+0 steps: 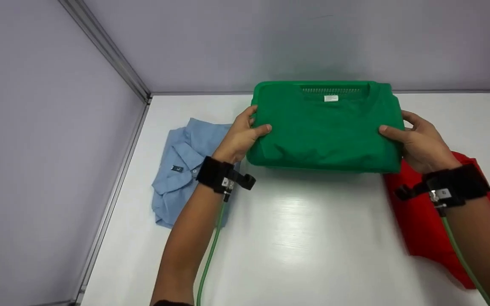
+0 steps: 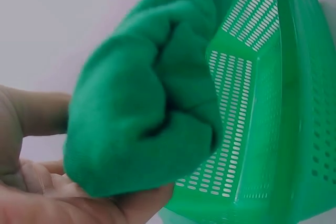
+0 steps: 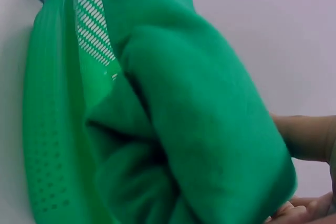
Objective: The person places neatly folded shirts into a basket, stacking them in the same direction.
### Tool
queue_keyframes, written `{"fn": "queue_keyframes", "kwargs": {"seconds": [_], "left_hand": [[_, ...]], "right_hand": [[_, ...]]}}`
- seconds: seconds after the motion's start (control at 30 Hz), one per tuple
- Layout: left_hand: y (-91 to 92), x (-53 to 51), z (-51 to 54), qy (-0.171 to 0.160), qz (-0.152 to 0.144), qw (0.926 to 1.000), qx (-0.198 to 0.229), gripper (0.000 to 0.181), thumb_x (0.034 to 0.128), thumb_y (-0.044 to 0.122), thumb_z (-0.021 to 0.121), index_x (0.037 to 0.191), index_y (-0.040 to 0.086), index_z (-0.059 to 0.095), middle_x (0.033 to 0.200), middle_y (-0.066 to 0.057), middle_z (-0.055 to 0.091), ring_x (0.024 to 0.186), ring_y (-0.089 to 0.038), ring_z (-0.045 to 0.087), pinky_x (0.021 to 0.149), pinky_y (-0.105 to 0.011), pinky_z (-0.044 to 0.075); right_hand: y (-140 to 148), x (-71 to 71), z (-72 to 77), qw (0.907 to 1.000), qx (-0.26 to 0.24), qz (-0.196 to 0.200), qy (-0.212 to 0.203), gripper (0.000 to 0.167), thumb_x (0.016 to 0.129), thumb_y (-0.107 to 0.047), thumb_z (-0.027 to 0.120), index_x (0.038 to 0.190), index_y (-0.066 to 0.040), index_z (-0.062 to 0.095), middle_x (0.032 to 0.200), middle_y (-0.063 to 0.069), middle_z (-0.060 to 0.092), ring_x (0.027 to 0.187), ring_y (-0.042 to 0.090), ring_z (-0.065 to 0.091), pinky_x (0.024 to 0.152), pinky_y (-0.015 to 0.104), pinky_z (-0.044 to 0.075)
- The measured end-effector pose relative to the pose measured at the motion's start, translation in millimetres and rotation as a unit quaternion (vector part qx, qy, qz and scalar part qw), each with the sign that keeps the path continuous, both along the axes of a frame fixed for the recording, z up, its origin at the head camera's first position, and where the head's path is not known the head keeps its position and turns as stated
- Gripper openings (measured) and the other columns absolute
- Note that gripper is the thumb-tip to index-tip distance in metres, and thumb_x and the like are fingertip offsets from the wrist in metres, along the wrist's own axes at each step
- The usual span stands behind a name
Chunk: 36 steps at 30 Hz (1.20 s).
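A folded green T-shirt (image 1: 326,131) with a white neck label is held level over a green plastic basket (image 1: 334,84) at the back of the table. My left hand (image 1: 245,134) grips its left edge, thumb on top and fingers beneath. On the opposite edge my right hand (image 1: 419,138) holds it the same way. In the left wrist view the shirt's rolled side (image 2: 142,98) hangs above the slotted basket wall (image 2: 231,114). The right wrist view shows thick folds of the shirt (image 3: 194,114) beside the basket's rim; the fingers there are mostly hidden.
A folded light blue collared shirt (image 1: 175,182) lies on the white table (image 1: 296,246) at the left, partly under my left forearm. Red folded cloth (image 1: 415,212) lies at the right, beneath my right arm. Grey-white walls (image 1: 228,42) stand behind and to the left.
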<state>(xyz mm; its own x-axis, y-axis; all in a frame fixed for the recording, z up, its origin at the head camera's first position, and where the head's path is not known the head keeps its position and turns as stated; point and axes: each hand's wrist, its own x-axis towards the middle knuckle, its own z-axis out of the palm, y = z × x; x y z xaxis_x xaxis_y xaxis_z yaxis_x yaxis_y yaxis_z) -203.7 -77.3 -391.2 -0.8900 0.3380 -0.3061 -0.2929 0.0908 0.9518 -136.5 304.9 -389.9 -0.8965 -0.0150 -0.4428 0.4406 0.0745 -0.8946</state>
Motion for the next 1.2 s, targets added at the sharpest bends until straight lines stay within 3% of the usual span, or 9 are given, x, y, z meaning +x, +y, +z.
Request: {"fn": "queue_keyframes", "kwargs": {"seconds": [0.13,0.33,0.47,0.73,0.87,0.97,1.03,1.1,1.2], "left_hand": [[3.2,-2.2,-6.1,0.005,0.011,0.9991,-0.04,0.076,0.1062,0.006,0.06,0.169,0.011,0.018,0.168,-0.019,0.037,0.149,-0.033,0.046,0.119,-0.049,0.044],[2.4,-0.3,-15.0,0.016,0.031,0.9953,-0.091,0.071,0.1069,0.006,0.058,0.168,0.013,0.023,0.169,-0.018,0.035,0.151,-0.034,0.043,0.12,-0.053,0.043],[2.7,4.8,-17.6,0.013,0.039,0.992,-0.12,0.068,0.1077,0.005,0.056,0.168,0.015,0.025,0.17,-0.018,0.034,0.151,-0.035,0.044,0.117,-0.054,0.045],[11.6,14.3,-18.2,0.044,0.003,0.9855,-0.164,0.067,0.1066,0.0,0.046,0.168,0.017,0.024,0.17,-0.021,0.033,0.153,-0.036,0.042,0.101,-0.044,0.05],[16.3,17.9,-20.4,0.086,-0.016,0.9712,-0.222,0.078,0.0974,-0.012,0.04,0.169,0.012,0.021,0.165,-0.023,0.041,0.147,-0.031,0.049,0.086,-0.033,0.049],[18.4,21.7,-17.2,0.116,-0.033,0.9513,-0.284,0.08,0.096,-0.013,0.041,0.169,0.007,0.016,0.146,-0.028,0.058,0.109,-0.023,0.065,0.072,-0.027,0.045],[18.6,25.7,-11.5,0.13,-0.043,0.9427,-0.304,0.074,0.1012,-0.008,0.042,0.169,0.004,0.015,0.128,-0.03,0.067,0.085,-0.019,0.061,0.066,-0.027,0.042],[18.3,30.6,-4.9,0.138,-0.053,0.9429,-0.298,0.067,0.1064,-0.002,0.042,0.168,0.003,0.015,0.13,-0.03,0.066,0.074,-0.02,0.055,0.066,-0.03,0.043],[17.5,37.3,2.1,0.107,-0.081,0.9596,-0.247,0.062,0.112,0.011,0.043,0.168,0.005,0.017,0.149,-0.025,0.058,0.101,-0.025,0.068,0.085,-0.034,0.053]], "right_hand": [[-4,-8.4,-4.4,0.9995,0.031,0.008,0.006,0.104,0.1,-0.038,0.073,0.171,-0.012,0.002,0.139,-0.007,0.045,0.129,0.013,0.052,0.095,0.015,0.056],[-13,-11.4,-12.1,0.9962,0.08,0.031,-0.013,0.092,0.108,-0.037,0.059,0.171,-0.015,-0.005,0.169,0.018,0.024,0.148,0.029,0.04,0.123,0.049,0.039],[-21,-11.4,-14.1,0.9931,0.106,0.042,-0.026,0.088,0.11,-0.031,0.056,0.17,-0.015,-0.007,0.175,0.027,0.007,0.157,0.043,0.025,0.125,0.065,0.029],[-39,-12.5,-15.6,0.985,0.16,0.055,-0.034,0.081,0.11,-0.015,0.049,0.169,-0.008,-0.006,0.169,0.036,0.012,0.155,0.054,0.024,0.119,0.077,0.028],[-44,-11.3,-15.5,0.9773,0.187,0.089,-0.045,0.082,0.109,-0.01,0.047,0.169,-0.007,-0.008,0.169,0.038,0.015,0.156,0.056,0.023,0.118,0.079,0.027],[-46,-9.2,-12.1,0.9695,0.205,0.126,-0.045,0.083,0.11,-0.013,0.047,0.168,-0.006,-0.011,0.169,0.039,0.013,0.157,0.057,0.019,0.12,0.078,0.023],[-48,-7.0,-8.6,0.9682,0.203,0.142,-0.038,0.082,0.111,-0.018,0.046,0.168,-0.005,-0.012,0.171,0.038,0.01,0.158,0.057,0.017,0.122,0.076,0.022],[-50,-4.0,-5.4,0.9685,0.194,0.153,-0.03,0.081,0.112,-0.022,0.045,0.168,-0.006,-0.011,0.172,0.036,0.008,0.159,0.056,0.017,0.122,0.075,0.022],[-55,0.9,-3.6,0.9688,0.179,0.169,-0.026,0.079,0.113,-0.026,0.043,0.168,-0.006,-0.011,0.172,0.035,0.011,0.157,0.056,0.021,0.122,0.075,0.024]]}}
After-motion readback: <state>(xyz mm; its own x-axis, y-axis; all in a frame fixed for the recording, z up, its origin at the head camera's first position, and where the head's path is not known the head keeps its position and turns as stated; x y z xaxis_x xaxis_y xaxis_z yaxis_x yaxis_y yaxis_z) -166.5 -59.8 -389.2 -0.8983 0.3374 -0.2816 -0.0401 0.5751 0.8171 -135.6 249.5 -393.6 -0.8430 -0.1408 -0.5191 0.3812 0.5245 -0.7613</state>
